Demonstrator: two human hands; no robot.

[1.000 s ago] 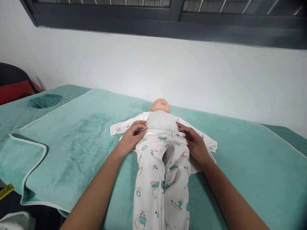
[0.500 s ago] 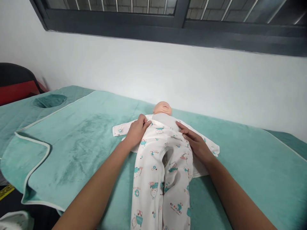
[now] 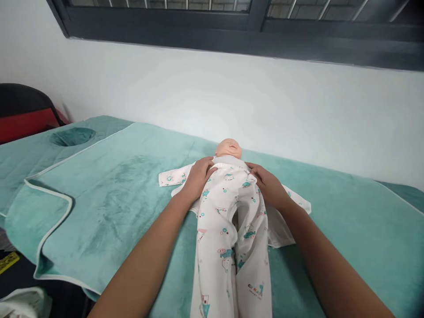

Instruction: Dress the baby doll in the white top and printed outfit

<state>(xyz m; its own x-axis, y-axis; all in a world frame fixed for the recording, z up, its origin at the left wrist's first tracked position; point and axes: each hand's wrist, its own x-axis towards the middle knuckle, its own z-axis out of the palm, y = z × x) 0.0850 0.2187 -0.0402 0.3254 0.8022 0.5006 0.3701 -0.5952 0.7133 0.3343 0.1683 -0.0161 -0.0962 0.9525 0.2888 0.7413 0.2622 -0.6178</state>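
Note:
A baby doll lies on its back on a teal towel, head toward the wall. White printed trousers cover its legs and reach up to its chest. A matching open top is spread under it. My left hand grips the trouser waistband at the doll's left side, fingers curled. On the other side my right hand holds the same waistband.
The towel covers a padded table with a face hole at the far left. A white wall and dark window frame stand behind. A red and black chair is at the left edge. White cloth lies below the table corner.
Both hands have pulled the trouser waistband up from the doll's belly to its chest, covering the grey torso.

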